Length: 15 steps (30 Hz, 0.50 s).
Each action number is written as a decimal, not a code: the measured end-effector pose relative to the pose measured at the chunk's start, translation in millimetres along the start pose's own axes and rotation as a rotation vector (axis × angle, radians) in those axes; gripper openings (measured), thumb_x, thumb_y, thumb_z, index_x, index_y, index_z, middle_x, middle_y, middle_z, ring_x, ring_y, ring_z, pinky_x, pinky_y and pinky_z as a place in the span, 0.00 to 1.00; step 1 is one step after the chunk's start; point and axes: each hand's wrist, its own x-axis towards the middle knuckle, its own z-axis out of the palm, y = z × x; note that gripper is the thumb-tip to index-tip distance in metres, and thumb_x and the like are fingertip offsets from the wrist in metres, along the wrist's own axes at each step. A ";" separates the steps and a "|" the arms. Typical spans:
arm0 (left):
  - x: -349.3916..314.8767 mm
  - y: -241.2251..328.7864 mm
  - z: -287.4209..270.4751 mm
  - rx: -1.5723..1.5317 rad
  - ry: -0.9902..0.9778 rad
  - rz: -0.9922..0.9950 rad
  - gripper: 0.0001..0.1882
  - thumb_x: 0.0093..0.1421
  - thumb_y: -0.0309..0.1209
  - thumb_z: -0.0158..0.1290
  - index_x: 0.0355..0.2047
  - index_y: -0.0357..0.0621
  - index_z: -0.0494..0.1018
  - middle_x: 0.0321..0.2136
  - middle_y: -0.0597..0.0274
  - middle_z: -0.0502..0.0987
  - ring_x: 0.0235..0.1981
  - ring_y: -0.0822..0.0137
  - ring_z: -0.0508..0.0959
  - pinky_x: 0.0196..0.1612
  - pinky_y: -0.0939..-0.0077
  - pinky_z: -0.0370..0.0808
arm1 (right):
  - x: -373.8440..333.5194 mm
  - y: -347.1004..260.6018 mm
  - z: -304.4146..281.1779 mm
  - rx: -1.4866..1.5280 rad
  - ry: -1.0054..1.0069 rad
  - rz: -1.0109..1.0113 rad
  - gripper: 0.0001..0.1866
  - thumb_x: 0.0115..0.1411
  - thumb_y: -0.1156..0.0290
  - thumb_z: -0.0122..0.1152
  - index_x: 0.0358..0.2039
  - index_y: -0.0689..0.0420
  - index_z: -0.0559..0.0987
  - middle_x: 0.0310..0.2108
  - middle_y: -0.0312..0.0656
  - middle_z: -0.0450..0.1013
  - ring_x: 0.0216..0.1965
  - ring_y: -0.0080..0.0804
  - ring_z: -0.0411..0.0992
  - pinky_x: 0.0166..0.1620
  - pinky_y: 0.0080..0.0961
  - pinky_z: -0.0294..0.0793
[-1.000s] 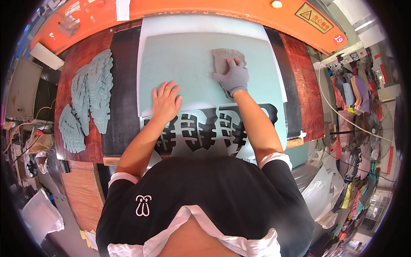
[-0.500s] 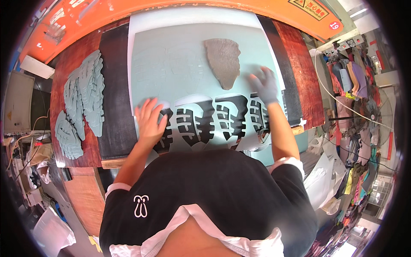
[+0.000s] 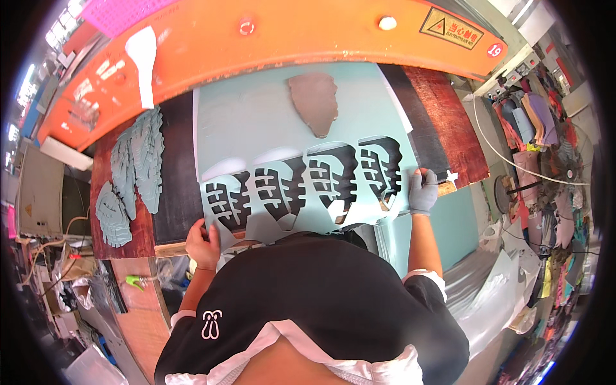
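Note:
A pale blue-green sheet (image 3: 244, 128) lies across the table, with a row of several ribbed cut-outs showing dark board near its front edge. At its lower left corner, my bare left hand (image 3: 203, 245) is closed on the edge, thumb and fingers partly hidden. My right hand (image 3: 423, 192), in a grey glove with fingertips showing, pinches the right edge near the front. A flat brown piece with jagged sides (image 3: 312, 102) rests on the uncut part of the sheet, apart from both hands.
Stacked blue-green cut pieces (image 3: 138, 160) lie on the reddish board at the left. An orange machine beam (image 3: 289, 35) spans the far side, with a white long-handled object (image 3: 145, 67) on it. More sheet material (image 3: 449, 224) hangs below the table's right front.
Both hands came down from the sheet's surface to its front side edges and closed there. The sheet's cut-outs sit further left. My view has tilted up, showing more of the orange beam.

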 end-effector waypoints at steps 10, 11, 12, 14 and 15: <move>-8.5 -16.1 14.6 -0.035 0.099 -0.094 0.13 0.57 0.34 0.52 0.20 0.43 0.62 0.14 0.60 0.65 0.17 0.59 0.68 0.22 0.65 0.65 | 41.0 -39.1 10.2 0.161 0.020 -0.524 0.12 0.60 0.63 0.50 0.34 0.60 0.75 0.34 0.47 0.72 0.38 0.45 0.70 0.42 0.32 0.68; -10.0 -17.6 15.1 -0.009 0.078 -0.139 0.14 0.57 0.34 0.51 0.20 0.43 0.62 0.15 0.58 0.65 0.18 0.56 0.69 0.23 0.63 0.65 | 54.6 -55.9 3.1 0.262 -0.089 -0.343 0.15 0.61 0.60 0.46 0.35 0.59 0.75 0.36 0.51 0.72 0.42 0.50 0.68 0.46 0.39 0.66; -9.7 -18.8 16.9 -0.012 0.104 -0.124 0.14 0.57 0.35 0.51 0.20 0.43 0.62 0.15 0.58 0.65 0.19 0.56 0.69 0.24 0.62 0.65 | 73.7 -74.1 -4.4 0.352 -0.134 -0.292 0.16 0.62 0.60 0.45 0.34 0.61 0.74 0.34 0.52 0.71 0.39 0.49 0.68 0.44 0.39 0.65; -10.8 -21.6 19.9 0.001 0.097 -0.163 0.14 0.57 0.35 0.51 0.20 0.43 0.62 0.15 0.58 0.66 0.20 0.54 0.69 0.24 0.61 0.65 | 101.9 -104.1 -14.3 0.494 -0.105 -0.442 0.17 0.62 0.61 0.43 0.33 0.63 0.73 0.31 0.52 0.71 0.35 0.48 0.68 0.40 0.38 0.65; -8.9 -23.5 22.0 0.020 0.102 -0.136 0.14 0.57 0.35 0.50 0.20 0.43 0.62 0.16 0.57 0.66 0.21 0.51 0.69 0.25 0.58 0.65 | 101.8 -106.8 -19.6 0.500 -0.137 -0.391 0.17 0.62 0.61 0.43 0.32 0.63 0.73 0.30 0.52 0.71 0.34 0.47 0.67 0.40 0.37 0.65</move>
